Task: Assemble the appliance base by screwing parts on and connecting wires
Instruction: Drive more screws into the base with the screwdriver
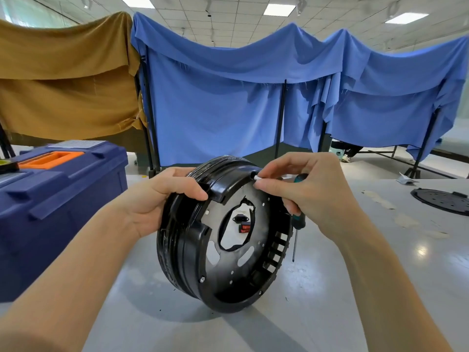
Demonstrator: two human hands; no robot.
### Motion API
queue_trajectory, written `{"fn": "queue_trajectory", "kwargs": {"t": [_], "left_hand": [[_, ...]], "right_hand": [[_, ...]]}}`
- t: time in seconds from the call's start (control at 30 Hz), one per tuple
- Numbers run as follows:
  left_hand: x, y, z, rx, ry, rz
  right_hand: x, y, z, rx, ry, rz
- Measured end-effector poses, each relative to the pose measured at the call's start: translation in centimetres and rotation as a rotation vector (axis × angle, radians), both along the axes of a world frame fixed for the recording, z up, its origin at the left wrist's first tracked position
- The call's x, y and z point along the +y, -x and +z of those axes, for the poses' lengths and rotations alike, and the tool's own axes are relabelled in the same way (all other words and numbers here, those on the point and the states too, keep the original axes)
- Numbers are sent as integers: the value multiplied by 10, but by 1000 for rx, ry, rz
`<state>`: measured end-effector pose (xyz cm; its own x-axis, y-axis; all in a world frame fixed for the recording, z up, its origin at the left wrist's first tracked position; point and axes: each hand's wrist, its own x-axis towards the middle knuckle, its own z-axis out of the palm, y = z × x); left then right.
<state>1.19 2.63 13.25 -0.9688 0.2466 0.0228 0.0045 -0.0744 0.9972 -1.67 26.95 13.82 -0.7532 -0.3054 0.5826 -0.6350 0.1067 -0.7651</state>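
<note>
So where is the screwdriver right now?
In the head view, the screwdriver is tucked in the right hand, shaft pointing down, just right of the black appliance base.

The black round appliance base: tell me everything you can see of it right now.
The black round plastic appliance base stands tilted on its edge on the grey table, open side toward the camera. A grey metal plate with a ragged central hole and screws sits inside; slots line the right wall. The left hand holds its upper rim; the right hand pinches a small white piece there.
</note>
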Motion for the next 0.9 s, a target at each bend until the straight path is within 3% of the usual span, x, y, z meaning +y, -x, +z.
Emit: {"fn": "queue_trajectory", "kwargs": {"t": [0.67,0.9], "left_hand": [[5,-1,2,20,-20,-29],[8,-2,1,-7,-25,70]], "right_hand": [[-19,1,-6,165,-84,-290],[-19,2,-7,212,-114,-374]]}}
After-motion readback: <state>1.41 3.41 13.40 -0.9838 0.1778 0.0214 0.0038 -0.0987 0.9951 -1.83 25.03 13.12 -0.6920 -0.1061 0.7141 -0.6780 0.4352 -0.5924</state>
